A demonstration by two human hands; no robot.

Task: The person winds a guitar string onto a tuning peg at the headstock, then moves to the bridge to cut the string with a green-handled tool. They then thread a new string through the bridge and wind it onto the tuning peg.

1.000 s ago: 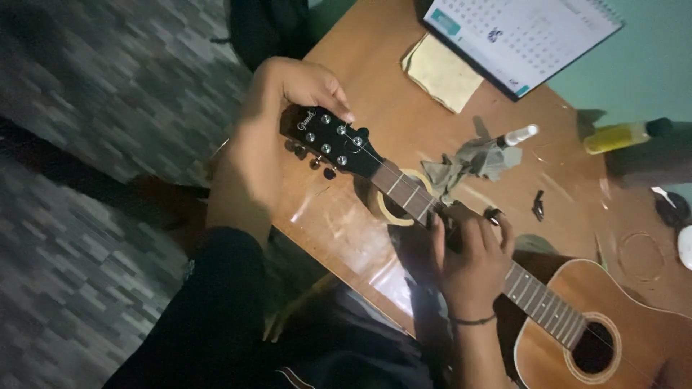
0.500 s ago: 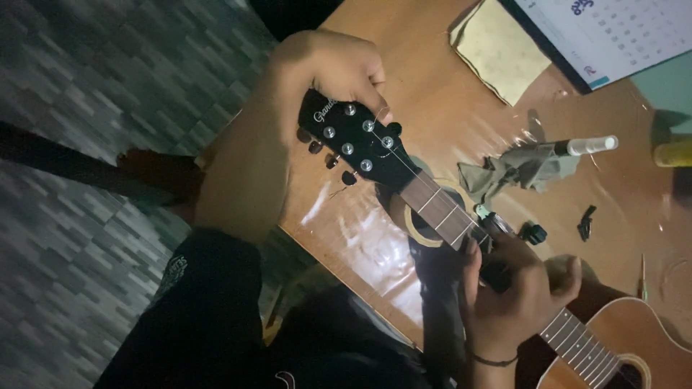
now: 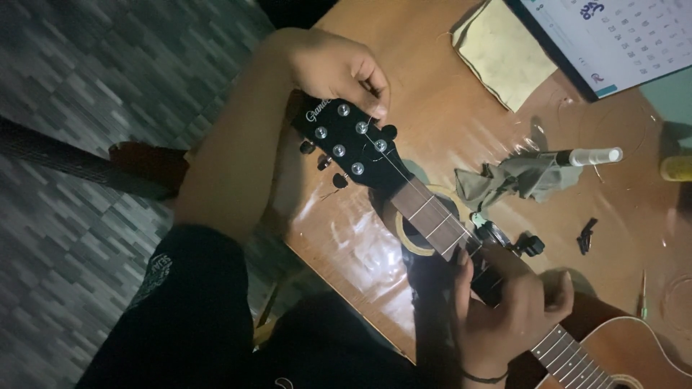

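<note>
Left hand: the left hand [image 3: 339,72] sits at the top of the guitar headstock [image 3: 349,140], fingers curled and pinched together at a thin string [image 3: 382,155] beside the upper tuning posts; it grips the string end, as far as the dim light shows.
Right hand: the right hand [image 3: 504,317] is closed around the guitar neck [image 3: 432,216], thumb on one side and fingers wrapped over the fretboard, near the bench's near edge.
Guitar: an acoustic guitar lies slantwise across the bench [image 3: 447,108], black headstock toward the bench's left edge, its brown body [image 3: 634,353] at the near right corner. Silver tuning posts stand in two rows on the headstock, black pegs jutting from its sides.
Under the neck: a tape roll [image 3: 405,238] lies flat on the bench, partly hidden by the neck.
Cloths: a crumpled grey-green rag [image 3: 504,180] lies just right of the neck; a folded pale yellow cloth [image 3: 501,50] lies toward the far edge.
Small things: a slim bottle with a white cap [image 3: 587,156] lies on its side touching the rag; small black parts [image 3: 587,234] sit to the right of the neck; a yellow object [image 3: 677,167] shows at the right edge, cut off.
Far right corner: a calendar sheet [image 3: 620,36] rests there.
Floor: grey patterned floor [image 3: 86,108] lies left of the bench.
</note>
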